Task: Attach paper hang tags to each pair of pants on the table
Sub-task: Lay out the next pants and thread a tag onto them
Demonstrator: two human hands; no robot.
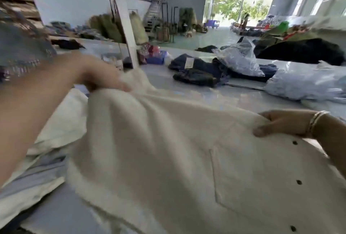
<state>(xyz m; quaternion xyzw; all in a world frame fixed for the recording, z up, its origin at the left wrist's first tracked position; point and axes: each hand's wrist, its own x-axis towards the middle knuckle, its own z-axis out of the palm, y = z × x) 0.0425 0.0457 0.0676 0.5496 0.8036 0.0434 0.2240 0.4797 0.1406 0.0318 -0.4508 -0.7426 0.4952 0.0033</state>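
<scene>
Head: pants (cream) span both hands' grip.

A single head-worn wide-angle view looks forward and down across the tabletop — very near the hands, which enter from 9 and 3 o'clock — while at 12 o'clock it reaches far to the open doorway.

We see bare table beyond the cream garment — passable; dark jeans and plastic bags block farther right.
</scene>
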